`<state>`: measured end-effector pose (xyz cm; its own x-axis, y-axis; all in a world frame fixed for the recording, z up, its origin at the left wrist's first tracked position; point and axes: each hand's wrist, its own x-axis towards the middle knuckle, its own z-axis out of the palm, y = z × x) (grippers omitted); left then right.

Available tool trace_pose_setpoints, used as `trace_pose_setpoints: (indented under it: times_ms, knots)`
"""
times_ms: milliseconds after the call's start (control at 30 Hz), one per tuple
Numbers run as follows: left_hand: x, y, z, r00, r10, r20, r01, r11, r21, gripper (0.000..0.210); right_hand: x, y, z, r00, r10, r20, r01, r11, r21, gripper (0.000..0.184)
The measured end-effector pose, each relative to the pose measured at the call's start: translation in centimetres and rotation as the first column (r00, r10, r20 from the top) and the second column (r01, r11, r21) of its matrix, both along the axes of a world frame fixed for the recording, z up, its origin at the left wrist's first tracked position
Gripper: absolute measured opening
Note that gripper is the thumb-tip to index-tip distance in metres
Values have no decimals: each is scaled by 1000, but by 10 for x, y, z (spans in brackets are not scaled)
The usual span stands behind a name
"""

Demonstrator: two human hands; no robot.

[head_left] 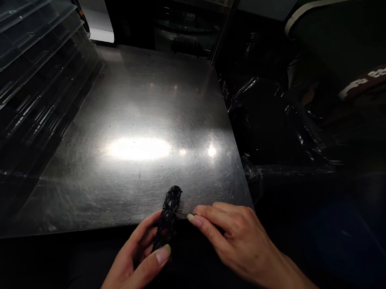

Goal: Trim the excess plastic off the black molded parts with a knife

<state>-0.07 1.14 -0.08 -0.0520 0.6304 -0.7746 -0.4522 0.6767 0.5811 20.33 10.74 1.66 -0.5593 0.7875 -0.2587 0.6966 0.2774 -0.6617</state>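
My left hand [140,258] grips a long, narrow black part [171,200] with a row of rounded sections along it. The part stands tilted at the near edge of the metal tabletop, its upper end over the surface and its lower end partly hidden by my fingers and thumb. Just to the right of it, my right hand [229,232] is closed, thumb and index finger pinched together. A faint thin line runs from those fingertips towards the part, and what they hold is too small and dark to make out.
A shiny, scratched metal tabletop [142,109] spreads ahead. Tall stacked clear plastic trays [29,60] stand along its left side. Dark plastic sheeting [265,119] lies beyond the right edge. Another black part [190,48] sits at the back, and a person's arm [378,83] appears far right.
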Motion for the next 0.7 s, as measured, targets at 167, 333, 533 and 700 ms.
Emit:
trace_pose_setpoints:
  times_ms: [167, 333, 533, 700]
  knots:
    - [-1, 0, 2, 1000, -31, -4, 31, 999, -11, 71, 0, 2, -1, 1000, 17, 22, -17, 1000, 1, 40]
    - [-1, 1, 5, 999, -45, -15, 44, 999, -23, 72, 1, 3, 2, 999, 32, 24, -32, 999, 1, 41]
    - [0, 0, 6, 1000, -19, -20, 19, 1000, -7, 69, 0, 11, 5, 998, 70, -2, -70, 997, -13, 42]
    - [-1, -1, 2, 999, -20, -27, 20, 1000, 18, 65, 0, 14, 5, 995, 100, 1, -100, 995, -12, 42]
